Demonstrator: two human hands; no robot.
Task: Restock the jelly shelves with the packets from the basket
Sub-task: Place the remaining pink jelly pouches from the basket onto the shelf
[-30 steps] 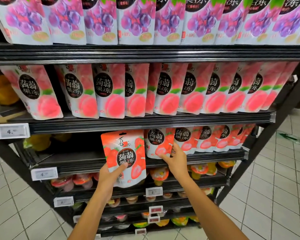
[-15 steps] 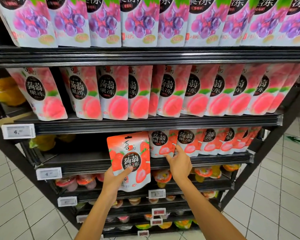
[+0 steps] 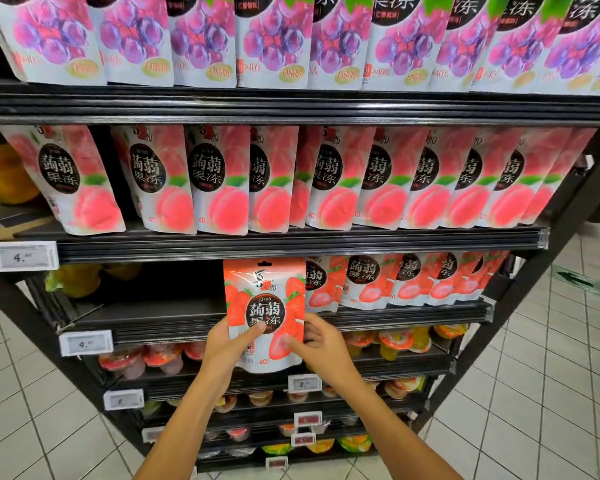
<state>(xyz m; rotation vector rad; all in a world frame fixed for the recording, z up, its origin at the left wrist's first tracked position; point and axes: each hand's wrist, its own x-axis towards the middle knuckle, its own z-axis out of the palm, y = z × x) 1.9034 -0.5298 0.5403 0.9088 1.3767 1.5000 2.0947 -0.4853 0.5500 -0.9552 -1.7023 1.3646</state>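
Head view gives me the jelly rack straight on, and I see both hands on 1 strawberry packet (image 3: 264, 306). The left hand (image 3: 227, 348) grasps its lower left side, thumb laid across the printed front, the other fingers hidden behind. The right hand (image 3: 321, 348) pinches the lower right edge, thumb on the front and fingers curled behind. The packet is upright in front of the 3rd shelf (image 3: 174, 317) down, its top in the shelf opening and its bottom hanging below the front rail, over the jelly cups (image 3: 160, 358) on the tier beneath. I cannot tell whether it touches the rail. Its right edge overlaps the leftmost of the shelved strawberry packets (image 3: 395, 282), which stand in a row to the right on that same shelf. A price tag (image 3: 85, 342) on the rail to the left shows a 4. Above sits a row of peach packets (image 3: 326, 178), and above those a row of grape packets (image 3: 274, 39).
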